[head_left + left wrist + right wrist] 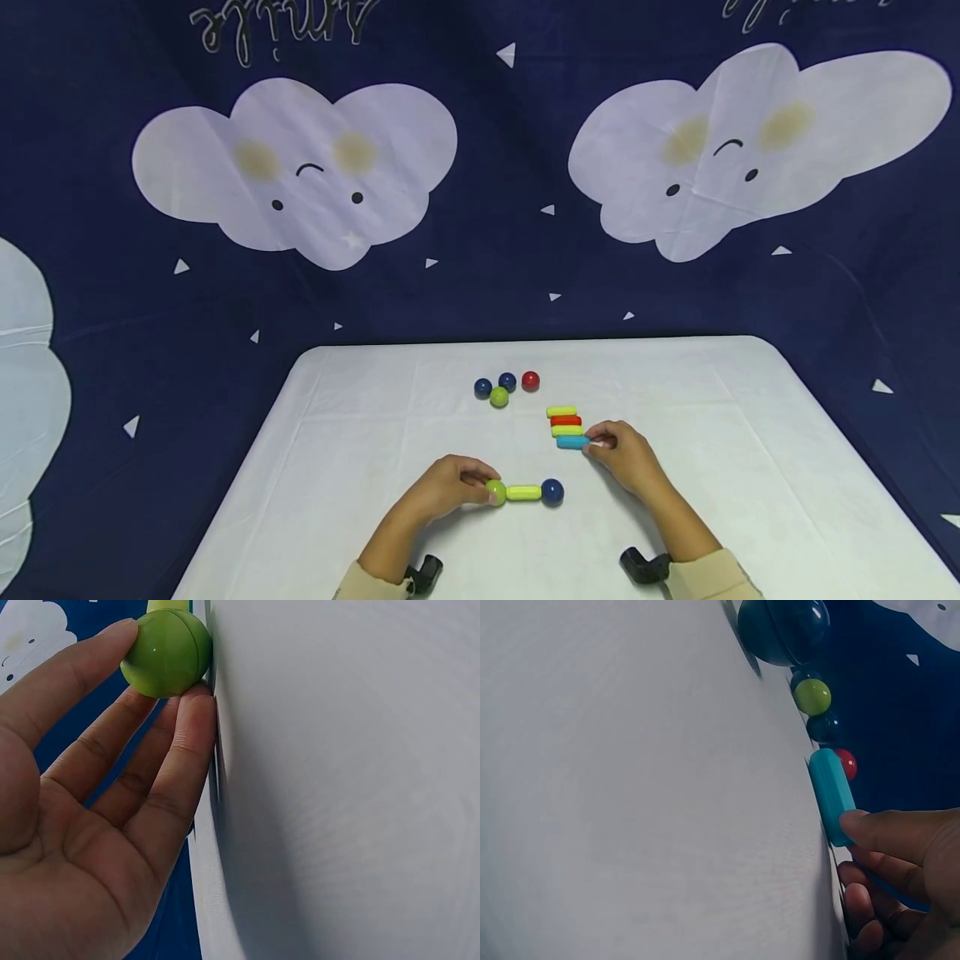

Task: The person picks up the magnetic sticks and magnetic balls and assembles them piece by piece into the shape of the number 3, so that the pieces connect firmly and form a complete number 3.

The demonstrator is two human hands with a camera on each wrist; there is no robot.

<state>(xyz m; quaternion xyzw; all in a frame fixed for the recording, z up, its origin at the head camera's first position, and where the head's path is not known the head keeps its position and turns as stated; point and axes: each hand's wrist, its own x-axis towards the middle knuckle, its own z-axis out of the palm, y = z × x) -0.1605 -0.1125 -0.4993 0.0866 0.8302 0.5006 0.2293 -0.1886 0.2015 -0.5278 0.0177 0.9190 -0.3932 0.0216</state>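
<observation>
My left hand pinches a green ball between thumb and fingertips; the left wrist view shows this green ball up close. Joined to it is a yellow-green stick, with a dark blue ball on the far end. Farther back, my right hand holds the right end of a light blue stick by thumb and finger. Behind that stick lie a yellow-green stick, a red stick and another yellow-green stick, side by side.
Toward the back of the white table sit two dark blue balls, a green ball and a red ball. A dark blue cloth with printed clouds hangs beyond the table's back edge.
</observation>
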